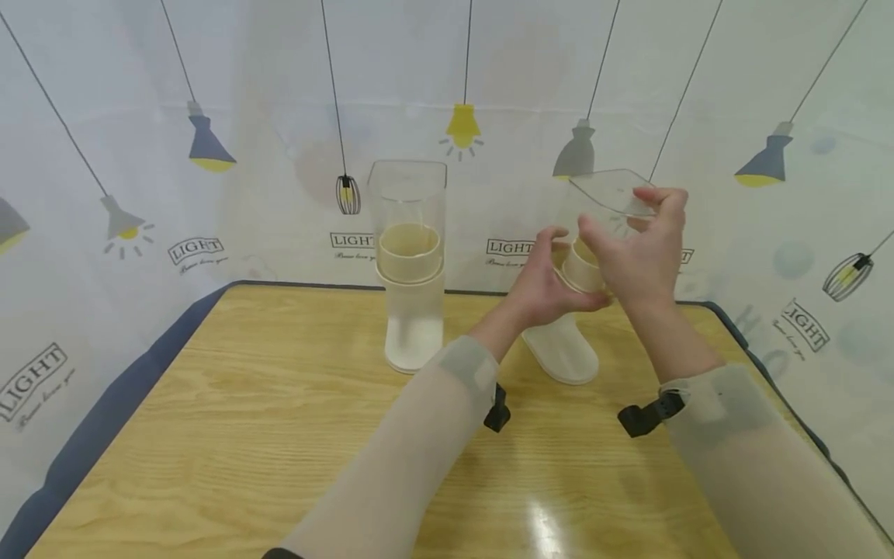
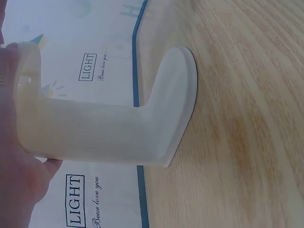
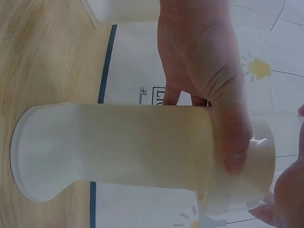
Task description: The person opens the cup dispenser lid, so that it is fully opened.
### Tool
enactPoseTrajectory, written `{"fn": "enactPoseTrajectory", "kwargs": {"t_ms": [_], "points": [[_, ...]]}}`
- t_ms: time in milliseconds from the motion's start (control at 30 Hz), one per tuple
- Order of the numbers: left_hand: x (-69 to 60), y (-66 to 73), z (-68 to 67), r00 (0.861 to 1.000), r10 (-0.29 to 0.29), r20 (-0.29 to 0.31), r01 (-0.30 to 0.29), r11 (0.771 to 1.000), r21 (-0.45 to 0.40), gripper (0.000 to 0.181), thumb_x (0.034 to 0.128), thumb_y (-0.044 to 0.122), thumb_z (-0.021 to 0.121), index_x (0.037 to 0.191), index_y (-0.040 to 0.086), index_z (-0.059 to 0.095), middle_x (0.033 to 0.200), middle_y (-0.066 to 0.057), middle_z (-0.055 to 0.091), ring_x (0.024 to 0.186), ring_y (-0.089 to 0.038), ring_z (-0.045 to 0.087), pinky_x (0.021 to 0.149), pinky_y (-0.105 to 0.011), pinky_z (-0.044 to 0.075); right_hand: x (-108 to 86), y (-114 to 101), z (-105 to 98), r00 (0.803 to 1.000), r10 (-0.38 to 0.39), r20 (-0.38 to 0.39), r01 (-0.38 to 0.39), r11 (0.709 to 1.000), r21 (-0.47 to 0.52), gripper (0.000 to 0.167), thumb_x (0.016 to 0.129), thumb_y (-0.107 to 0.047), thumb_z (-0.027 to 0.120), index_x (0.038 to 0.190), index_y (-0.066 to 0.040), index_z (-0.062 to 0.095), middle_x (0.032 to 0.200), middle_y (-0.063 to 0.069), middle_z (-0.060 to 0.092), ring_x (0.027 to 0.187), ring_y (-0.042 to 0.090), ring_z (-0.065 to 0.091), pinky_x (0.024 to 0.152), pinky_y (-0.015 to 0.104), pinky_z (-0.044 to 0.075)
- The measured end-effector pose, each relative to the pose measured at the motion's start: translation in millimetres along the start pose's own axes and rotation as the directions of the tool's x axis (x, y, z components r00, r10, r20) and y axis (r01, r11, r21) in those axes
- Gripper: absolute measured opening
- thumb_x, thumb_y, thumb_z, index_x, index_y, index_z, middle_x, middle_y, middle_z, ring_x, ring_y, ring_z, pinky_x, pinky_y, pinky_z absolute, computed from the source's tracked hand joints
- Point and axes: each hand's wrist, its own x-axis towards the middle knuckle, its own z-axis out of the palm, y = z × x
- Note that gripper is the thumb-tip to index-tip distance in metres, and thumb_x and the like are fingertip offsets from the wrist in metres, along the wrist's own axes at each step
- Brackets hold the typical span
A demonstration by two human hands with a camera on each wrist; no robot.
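Left fingers grip the stand, its base on the surface; right fingers hold the clear bin atop it. Risk: uneven pressure could jam the bin or tip the stand.

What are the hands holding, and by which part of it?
The right dispenser: the left hand grips its collar, the right hand holds its clear container near the top.

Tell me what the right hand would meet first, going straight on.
The right hand would first press against the clear container it touches; beyond, probably the printed backdrop, though depth is unclear.
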Motion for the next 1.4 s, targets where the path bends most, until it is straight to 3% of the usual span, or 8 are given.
{"fn": "enactPoseTrajectory", "kwargs": {"t_ms": [300, 633, 900, 1033, 1133, 1267, 1400], "points": [[-0.2, 1.2, 0.1, 1.0, 0.001, 0.008, -0.002, 0.999, 0.044, 0.121, 0.0725, 0.035, 0.106, 0.165, 0.022, 0.029, 0.157, -0.007, 0.051, 0.129, -0.017, 0.06, 0.109, -0.028, 0.053, 1.5, 0, -10, 0.997, 0.071, 0.032, -0.071, 0.997, 0.027, 0.076, 0.087, -0.048, 0.089, 0.144, -0.028, 0.042, 0.166, -0.001, 0.046, 0.142, 0.028, 0.058, 0.109, 0.048, 0.054], [-0.6, 0.8, -2.9, 1.0, 0.006, 0.02, -0.007, 0.999, 0.035, 0.12, 0.074, 0.033, 0.105, 0.165, 0.02, 0.028, 0.16, -0.01, 0.049, 0.13, -0.018, 0.06, 0.108, -0.027, 0.053, 1.7, -7, -6, 0.998, 0.032, 0.048, -0.031, 0.999, -0.022, 0.078, 0.088, -0.047, 0.088, 0.144, -0.022, 0.041, 0.162, 0.0, 0.045, 0.138, 0.03, 0.057, 0.11, 0.046, 0.053], [0.2, 0.4, -1.3, 1.0, 0.005, 0.016, -0.006, 0.999, 0.036, 0.12, 0.0734, 0.034, 0.105, 0.165, 0.021, 0.029, 0.157, -0.008, 0.051, 0.127, -0.015, 0.06, 0.108, -0.026, 0.054, 3.1, -8, -10, 0.992, 0.102, 0.071, -0.102, 0.995, -0.003, 0.08, 0.089, -0.05, 0.086, 0.148, -0.027, 0.038, 0.169, -0.003, 0.04, 0.141, 0.025, 0.053, 0.106, 0.044, 0.052], [-0.2, 0.0, -0.1, 1.0, 0.004, 0.026, -0.005, 1.0, 0.016, 0.121, 0.0734, 0.033, 0.105, 0.166, 0.02, 0.028, 0.156, -0.009, 0.051, 0.126, -0.015, 0.061, 0.107, -0.025, 0.054, 0.6, -9, -10, 0.995, 0.077, 0.067, -0.076, 0.997, -0.017, 0.081, 0.089, -0.049, 0.086, 0.149, -0.024, 0.039, 0.167, -0.002, 0.041, 0.141, 0.027, 0.053, 0.107, 0.046, 0.052], [0.1, 0.1, -0.2, 1.0, 0.012, 0.025, -0.013, 1.0, 0.016, 0.121, 0.0731, 0.033, 0.105, 0.165, 0.019, 0.029, 0.157, -0.01, 0.051, 0.128, -0.016, 0.061, 0.108, -0.025, 0.053, 0.9, -10, -11, 0.996, 0.056, 0.065, -0.055, 0.998, -0.021, 0.079, 0.088, -0.048, 0.087, 0.147, -0.022, 0.04, 0.165, 0.0, 0.043, 0.139, 0.028, 0.055, 0.106, 0.043, 0.052], [0.7, 1.1, -1.8, 0.999, 0.033, 0.02, -0.034, 0.998, 0.054, 0.12, 0.0737, 0.035, 0.105, 0.165, 0.018, 0.029, 0.159, -0.01, 0.05, 0.135, -0.018, 0.058, 0.112, -0.027, 0.051, 2.2, -13, -14, 0.992, 0.099, 0.075, -0.1, 0.995, 0.005, 0.079, 0.089, -0.051, 0.086, 0.148, -0.027, 0.039, 0.168, -0.002, 0.041, 0.14, 0.026, 0.054, 0.103, 0.038, 0.052], [0.2, 0.7, -2.8, 0.999, 0.038, 0.022, -0.039, 0.997, 0.069, 0.121, 0.0736, 0.036, 0.105, 0.166, 0.018, 0.028, 0.161, -0.01, 0.049, 0.14, -0.02, 0.056, 0.115, -0.028, 0.05, -0.6, -16, -14, 0.99, 0.116, 0.078, -0.117, 0.993, 0.002, 0.083, 0.089, -0.053, 0.086, 0.151, -0.027, 0.038, 0.168, -0.005, 0.04, 0.141, 0.025, 0.052, 0.104, 0.041, 0.052]]}}
